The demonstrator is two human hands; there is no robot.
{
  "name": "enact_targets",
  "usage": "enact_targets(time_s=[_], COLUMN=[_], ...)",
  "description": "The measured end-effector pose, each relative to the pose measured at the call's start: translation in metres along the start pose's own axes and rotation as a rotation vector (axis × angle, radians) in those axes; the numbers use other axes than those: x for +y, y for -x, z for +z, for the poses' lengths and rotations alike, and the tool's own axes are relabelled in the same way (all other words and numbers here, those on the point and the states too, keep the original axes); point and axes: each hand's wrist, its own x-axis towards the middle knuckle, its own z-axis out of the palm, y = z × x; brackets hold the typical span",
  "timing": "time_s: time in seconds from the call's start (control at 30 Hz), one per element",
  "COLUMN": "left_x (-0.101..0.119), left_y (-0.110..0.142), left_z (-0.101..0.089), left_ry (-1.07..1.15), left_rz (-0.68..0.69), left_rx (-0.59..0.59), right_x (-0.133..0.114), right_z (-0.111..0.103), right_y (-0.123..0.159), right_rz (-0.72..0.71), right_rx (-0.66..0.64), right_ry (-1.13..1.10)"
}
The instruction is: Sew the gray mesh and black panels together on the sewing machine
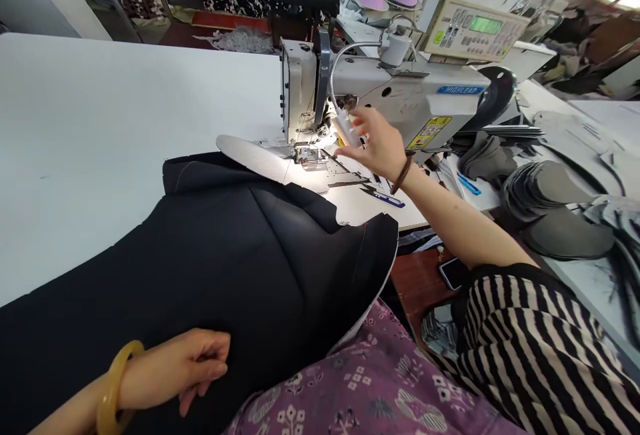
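A large black panel of padded-looking material [200, 248] drapes from the white table over the lap. My left hand [183, 365] rests on it with curled fingers; nothing shows in them. My right hand [377, 141] is at the small gooseneck lamp [347, 129] beside the sewing machine's needle area, its fingers and thumb around the lamp head. A pale, curved edge piece [260, 158] lies along the panel's far side, running to the presser foot [309, 155]. Thread snips with a blue handle [389, 199] lie just below my right hand.
The sewing machine [400, 88] stands at the back with a control panel [475, 31] above it. Stacks of grey cut pieces [545, 188] fill the right side. A blue cutter [469, 185] lies near them. A phone [454, 273] rests on a lower brown surface.
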Motion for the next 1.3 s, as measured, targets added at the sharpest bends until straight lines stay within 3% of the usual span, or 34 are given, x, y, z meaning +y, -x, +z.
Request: enact_targets(time_s=[0.27,0.4,0.47,0.53,0.57,0.7,0.8,0.87,0.9,0.97,1.03,1.07,1.13,1.2,1.3], left_x=[0.005,0.009,0.014,0.021,0.024,0.034,0.045,0.064,0.078,0.114,0.155,0.174,0.208,0.231,0.246], left_y=[-0.009,-0.012,-0.011,-0.012,-0.013,-0.017,-0.009,0.002,0.006,0.008,-0.004,-0.015,-0.041,-0.067,-0.092], left_z=[-0.004,-0.004,-0.005,-0.006,-0.005,-0.002,-0.009,-0.025,-0.036,-0.062,-0.088,-0.099,-0.117,-0.128,-0.137], left_ry=[0.003,-0.015,-0.043,-0.072,-0.091,-0.169,-0.253,-0.352,-0.392,-0.369,-0.213,-0.091,0.158,0.345,0.493], left_rz=[-0.042,-0.045,-0.044,-0.043,-0.040,-0.025,-0.005,0.078,0.148,0.327,0.622,0.749,0.889,0.906,0.901], left_rx=[-0.076,-0.096,-0.103,-0.108,-0.111,-0.133,-0.150,-0.057,0.058,0.478,0.917,1.016,0.949,0.860,0.929], right_x=[0.035,0.031,0.010,-0.024,-0.044,-0.117,-0.137,-0.135,-0.133,-0.127,-0.125,-0.125,-0.125,-0.124,-0.119], right_z=[-0.020,-0.027,-0.026,-0.017,-0.010,0.025,0.042,0.047,0.049,0.054,0.060,0.062,0.066,0.068,0.072], right_y=[0.001,0.007,0.016,0.026,0.031,0.041,0.043,0.046,0.048,0.053,0.059,0.061,0.065,0.069,0.074], right_rz=[-0.189,-0.201,-0.188,-0.117,-0.057,0.323,0.472,0.507,0.526,0.571,0.616,0.635,0.663,0.672,0.635], right_rx=[-0.145,-0.101,0.001,0.034,-0.020,-0.480,-0.546,-0.569,-0.596,-0.676,-0.731,-0.750,-0.766,-0.757,-0.749], right_ry=[-0.089,-0.081,-0.113,-0.292,-0.468,-1.318,-1.616,-1.605,-1.563,-1.458,-1.371,-1.340,-1.297,-1.278,-1.287])
